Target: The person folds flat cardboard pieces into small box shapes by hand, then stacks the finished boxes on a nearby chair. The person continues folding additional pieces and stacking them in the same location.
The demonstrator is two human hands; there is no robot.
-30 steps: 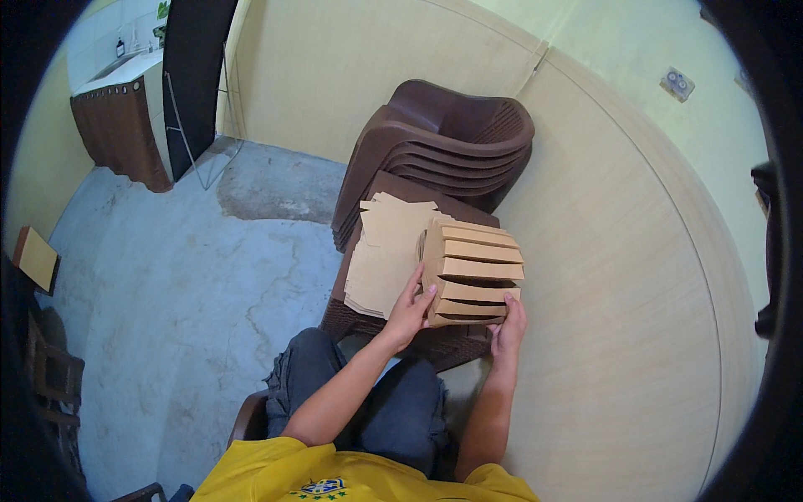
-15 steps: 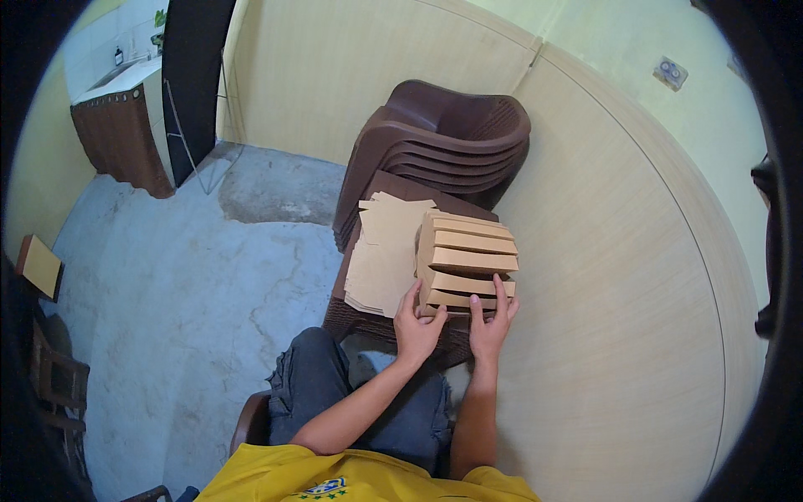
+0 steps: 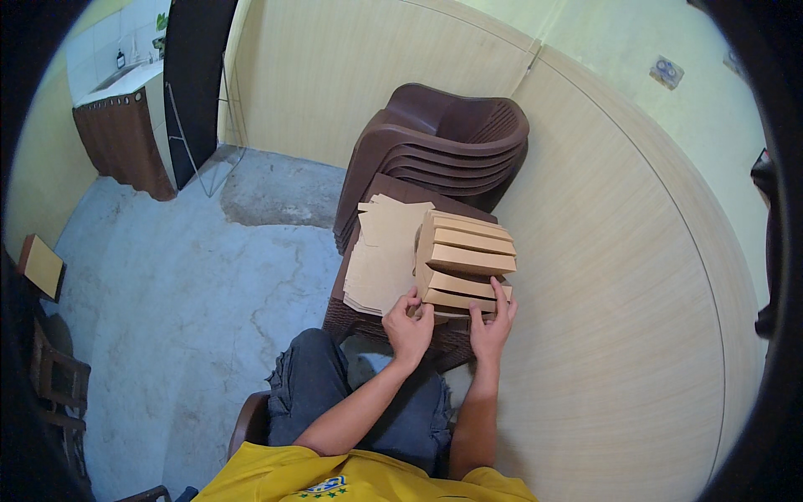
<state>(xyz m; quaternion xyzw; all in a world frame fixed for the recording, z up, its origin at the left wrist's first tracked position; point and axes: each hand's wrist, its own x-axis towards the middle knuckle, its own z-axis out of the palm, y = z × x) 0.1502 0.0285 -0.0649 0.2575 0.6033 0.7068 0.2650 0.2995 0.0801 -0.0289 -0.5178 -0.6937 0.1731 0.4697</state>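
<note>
Left hand [image 3: 408,330]: its fingers are bent and close together at the near left corner of the folded cardboard pieces [image 3: 470,243]; whether they grip the corner or only touch it, one cannot tell.
Right hand [image 3: 492,325]: it is narrow around the near right part of the same pieces, with the thumb on the person's side and a finger reaching over the top, so that the cardboard is held between.
Folded cardboard: tan pieces stand in a row, one behind another, on the right part of a brown surface [image 3: 408,190]; a dark gap parts the nearest ones from those behind (how many pieces there are is hard to count).
Flat cardboard: a pile of tan sheets [image 3: 385,255] with notched edges lies just beside the row, at its left.
Chairs: a stack of brown chairs [image 3: 456,155] rises behind the brown surface.
Person: seated, in a yellow shirt [image 3: 276,473] and dark trousers [image 3: 314,376], the knees near the brown surface.
Walls: a pale panelled wall [image 3: 619,276] stands at the right.
Far left: a brown curtain [image 3: 125,142] hangs under a white counter [image 3: 134,81], and the floor [image 3: 167,301] is bluish grey with stains.
</note>
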